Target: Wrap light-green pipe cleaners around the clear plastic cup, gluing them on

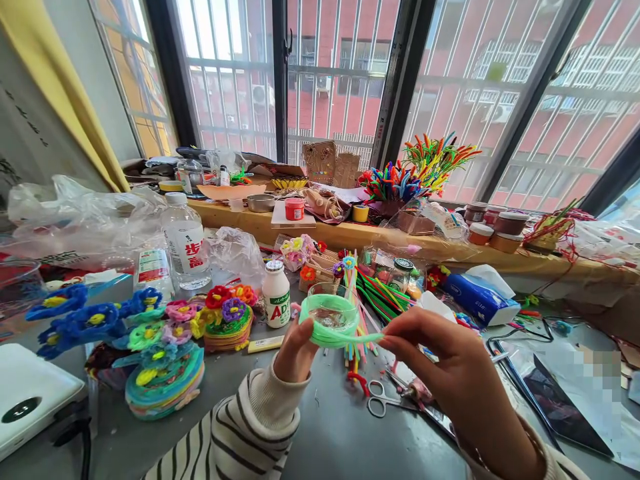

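Note:
My left hand pinches the near edge of a light green coil of pipe cleaner, held up above the grey table. My right hand pinches the loose end of the same green strand just right of the coil. Both hands are closed on it. A striped sleeve covers my left forearm. Below my right hand lie small scissors and a bundle of coloured pipe cleaners.
Finished pipe-cleaner flowers on coiled discs sit at the left, with a water bottle and a small white drink bottle. A tissue pack lies right. The wooden sill is crowded with jars, bowls and upright pipe cleaners.

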Tool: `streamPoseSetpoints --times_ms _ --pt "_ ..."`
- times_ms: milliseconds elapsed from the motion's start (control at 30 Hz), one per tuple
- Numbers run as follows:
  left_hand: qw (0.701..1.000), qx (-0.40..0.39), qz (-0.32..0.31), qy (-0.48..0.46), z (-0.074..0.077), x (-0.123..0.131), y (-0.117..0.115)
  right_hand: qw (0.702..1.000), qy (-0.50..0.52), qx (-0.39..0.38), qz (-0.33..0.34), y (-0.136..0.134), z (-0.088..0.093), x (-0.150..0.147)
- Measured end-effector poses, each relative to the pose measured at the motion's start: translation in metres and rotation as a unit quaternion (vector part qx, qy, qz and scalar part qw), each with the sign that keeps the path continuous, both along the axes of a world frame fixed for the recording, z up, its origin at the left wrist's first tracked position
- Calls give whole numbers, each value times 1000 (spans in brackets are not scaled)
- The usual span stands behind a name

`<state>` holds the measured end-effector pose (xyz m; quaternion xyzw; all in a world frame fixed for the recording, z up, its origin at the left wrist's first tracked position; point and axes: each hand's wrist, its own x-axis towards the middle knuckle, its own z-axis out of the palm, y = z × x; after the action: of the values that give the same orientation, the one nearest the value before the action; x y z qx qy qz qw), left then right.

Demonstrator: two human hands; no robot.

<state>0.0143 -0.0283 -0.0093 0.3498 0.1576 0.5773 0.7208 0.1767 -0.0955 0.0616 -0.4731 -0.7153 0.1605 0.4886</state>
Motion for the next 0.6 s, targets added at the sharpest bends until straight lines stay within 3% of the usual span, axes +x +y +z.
streamPoseSetpoints --times_ms 300,600 --pt "995 13 -102 8 8 0 -7 1000 -26 5 -4 3 -2 3" --pt "995 3 -101 -10 10 -1 -9 998 -59 -20 0 4 -3 3"
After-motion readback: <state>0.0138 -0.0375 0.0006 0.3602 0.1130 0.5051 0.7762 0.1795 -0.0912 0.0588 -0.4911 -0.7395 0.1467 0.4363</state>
